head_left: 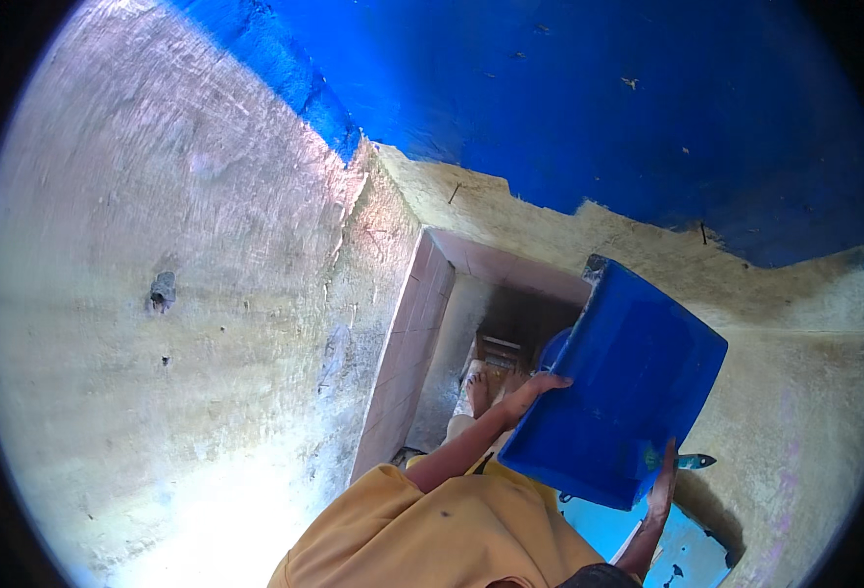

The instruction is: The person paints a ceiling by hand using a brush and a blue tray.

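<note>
A rectangular blue tub (638, 363), tilted with its inside facing up, is held between my two hands. My left hand (535, 392) grips its left rim, thumb over the edge. At the lower right corner my right hand (663, 482) holds the tub's side, fingers pressed against it. From that same hand a paintbrush (695, 461) juts to the right, its green handle ending in a dark tip. The brush's bristle end is hard to make out against the tub.
Blue paint (550, 88) covers the upper wall, ending in a ragged edge over bare beige plaster (187, 363). Two nails stick out near that edge. Below are pink tiles (408, 353), part of a blue bucket (552, 348), my bare feet and a light-blue surface (692, 549).
</note>
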Demonstrator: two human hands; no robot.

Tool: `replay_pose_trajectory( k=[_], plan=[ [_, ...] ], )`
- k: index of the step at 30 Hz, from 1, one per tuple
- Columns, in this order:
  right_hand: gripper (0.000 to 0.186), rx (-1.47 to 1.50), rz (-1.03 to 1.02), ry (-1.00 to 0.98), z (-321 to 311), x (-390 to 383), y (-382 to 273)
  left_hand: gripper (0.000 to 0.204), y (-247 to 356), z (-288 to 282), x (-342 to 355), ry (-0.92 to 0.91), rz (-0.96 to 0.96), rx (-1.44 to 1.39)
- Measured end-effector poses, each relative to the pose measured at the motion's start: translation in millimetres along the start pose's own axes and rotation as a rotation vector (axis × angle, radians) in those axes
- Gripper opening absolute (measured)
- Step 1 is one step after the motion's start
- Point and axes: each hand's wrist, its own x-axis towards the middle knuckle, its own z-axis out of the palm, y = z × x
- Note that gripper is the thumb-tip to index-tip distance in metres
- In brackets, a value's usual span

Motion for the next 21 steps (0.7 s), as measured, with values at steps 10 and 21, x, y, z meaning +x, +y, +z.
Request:
replay_pose_trajectory(
  k=[10,21],
  plan=[
    [0.057,-0.186,0.070,-0.055,-6.6,18.8,-6.2,0.041,-6.7,-10.0,15.4,0.120,-0.023,0.025],
    [0.035,-0.503,-0.617,0.381,16.9,-10.3,-74.8,0.055,4.0,14.8,15.7,0.097,0.075,-0.240]
  ],
)
